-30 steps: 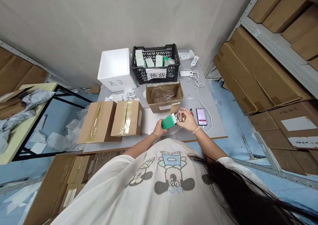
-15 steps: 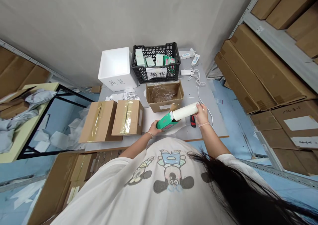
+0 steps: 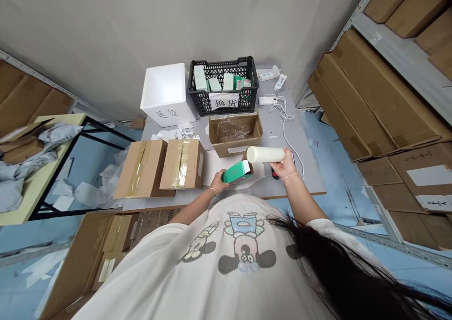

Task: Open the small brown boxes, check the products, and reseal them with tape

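Note:
My left hand point(image 3: 221, 180) grips a green-and-white carton point(image 3: 236, 172) low over a sheet of white paper point(image 3: 215, 167). My right hand point(image 3: 284, 168) is shut around a white cylindrical bottle point(image 3: 264, 154), held level and apart from the carton's end. Just beyond the carton stands an open cardboard box point(image 3: 236, 145) holding crumpled clear plastic. A red-and-black utility knife point(image 3: 274, 172) lies under my right wrist, partly hidden, and a phone behind that hand shows only a sliver.
A black plastic crate point(image 3: 223, 70) with several green-and-white cartons sits at the back beside a white foam box point(image 3: 165, 86). Two taped cardboard boxes point(image 3: 158, 164) stand to the left. A white cable and power strip point(image 3: 268, 76) lie on the grey table point(image 3: 300, 160); shelves of cartons flank it.
The white bottle has come fully clear of the green carton and swung from tilted to nearly level in my right hand. My left hand stays about where it was.

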`<state>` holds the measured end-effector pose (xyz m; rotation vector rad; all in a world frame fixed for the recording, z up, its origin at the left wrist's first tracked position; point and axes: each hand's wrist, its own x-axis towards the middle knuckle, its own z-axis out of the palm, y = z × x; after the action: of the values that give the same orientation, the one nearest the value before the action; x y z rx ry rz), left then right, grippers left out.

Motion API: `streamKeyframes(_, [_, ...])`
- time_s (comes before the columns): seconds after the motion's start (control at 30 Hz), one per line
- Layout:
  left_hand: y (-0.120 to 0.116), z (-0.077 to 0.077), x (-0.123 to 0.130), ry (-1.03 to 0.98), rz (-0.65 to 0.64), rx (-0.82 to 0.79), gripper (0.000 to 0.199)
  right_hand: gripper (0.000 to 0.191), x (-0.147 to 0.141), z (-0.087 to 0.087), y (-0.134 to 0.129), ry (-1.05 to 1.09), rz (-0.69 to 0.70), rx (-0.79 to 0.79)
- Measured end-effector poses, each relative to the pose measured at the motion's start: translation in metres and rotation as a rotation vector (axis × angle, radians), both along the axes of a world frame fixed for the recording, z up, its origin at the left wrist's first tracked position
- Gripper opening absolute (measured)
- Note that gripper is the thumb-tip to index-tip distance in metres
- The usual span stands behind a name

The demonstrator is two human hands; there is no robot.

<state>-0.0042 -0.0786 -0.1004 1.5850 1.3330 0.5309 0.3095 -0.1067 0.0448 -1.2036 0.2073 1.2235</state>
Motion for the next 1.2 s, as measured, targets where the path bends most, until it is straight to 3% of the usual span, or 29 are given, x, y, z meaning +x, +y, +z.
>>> streamKeyframes(0.2, [-0.003,0.004,0.002,0.029,0.016,-0.010,0.075,0.032,-0.005,0.002,-0.005,-0.427,0.053,0.042])
streamKeyframes(0.4, [-0.005,0.005,0.001,-0.011,0.027,0.003,0.071,0.040,0.001,0.001,-0.010,-0.632,0.005,0.101])
streamKeyframes(0.63, [-0.006,0.015,0.001,-0.069,0.024,-0.024,0.070,0.042,0.003,0.019,-0.025,-0.939,0.146,0.331])
streamKeyframes(0.83, [-0.006,0.030,0.002,-0.191,-0.121,-0.148,0.069,0.054,0.000,0.050,-0.040,-0.972,0.344,0.534])
streamKeyframes(1.03, [-0.005,0.033,0.007,-0.141,-0.109,-0.067,0.073,0.051,-0.010,0.072,-0.046,-1.191,0.627,0.574])
streamKeyframes(1.1, [-0.005,0.031,0.008,-0.129,-0.086,-0.067,0.074,0.050,-0.012,0.075,-0.046,-1.178,0.615,0.553])
streamKeyframes(1.2, [-0.006,0.028,0.007,-0.138,-0.064,-0.064,0.075,0.051,-0.011,0.072,-0.041,-1.073,0.465,0.544])
